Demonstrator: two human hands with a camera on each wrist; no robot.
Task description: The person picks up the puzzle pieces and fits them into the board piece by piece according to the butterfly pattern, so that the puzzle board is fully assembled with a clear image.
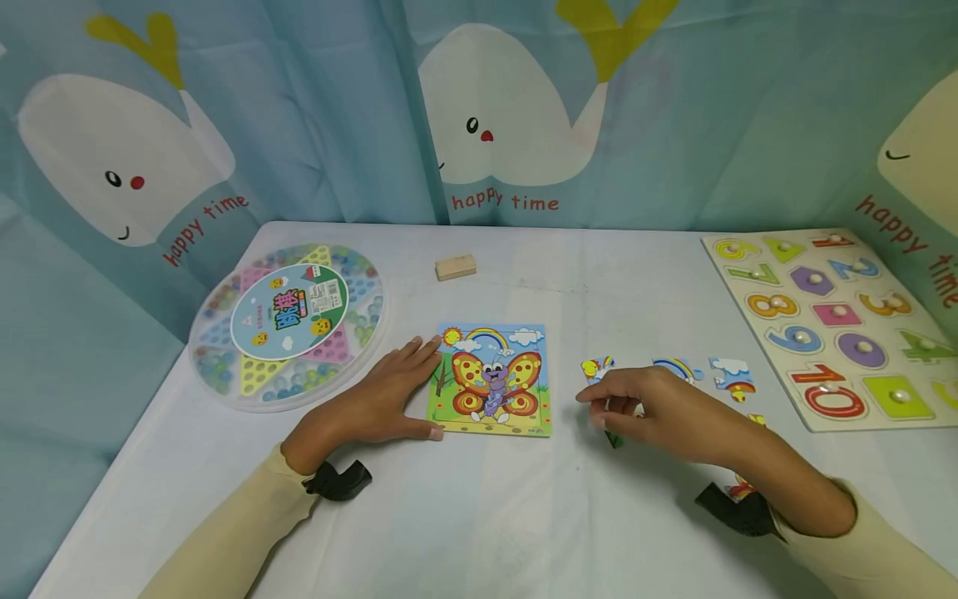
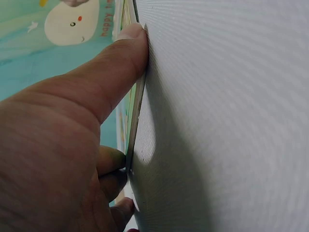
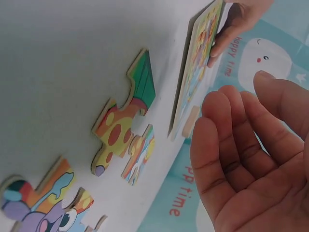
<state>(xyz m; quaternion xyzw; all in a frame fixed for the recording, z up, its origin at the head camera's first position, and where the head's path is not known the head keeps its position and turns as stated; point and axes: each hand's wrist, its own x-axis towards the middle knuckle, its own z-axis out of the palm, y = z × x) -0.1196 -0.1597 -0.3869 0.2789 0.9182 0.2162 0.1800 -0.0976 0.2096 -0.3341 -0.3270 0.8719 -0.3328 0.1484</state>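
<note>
A square butterfly puzzle board [image 1: 490, 378] lies flat in front of me, its picture whole and bright. My left hand [image 1: 382, 395] rests at the board's left side, fingers extended and spread, with fingertips and thumb touching its edge. To the right, my right hand [image 1: 659, 412] hovers over loose jigsaw pieces, its fingers loosely bent and nothing between them. A rainbow piece [image 1: 674, 366] and a cloud piece [image 1: 732, 376] lie beyond it, while others are partly hidden under the hand and wrist. The right wrist view shows a purple-faced piece [image 3: 53, 212] and a yellow dotted piece [image 3: 116, 133].
A round Chinese checkers set [image 1: 288, 312] with marbles lies at the left. Behind the board sits a small wooden block [image 1: 455, 267]. A peg number board [image 1: 831, 324] occupies the right side. A blue whale-print curtain [image 1: 322, 108] hangs along the table's back.
</note>
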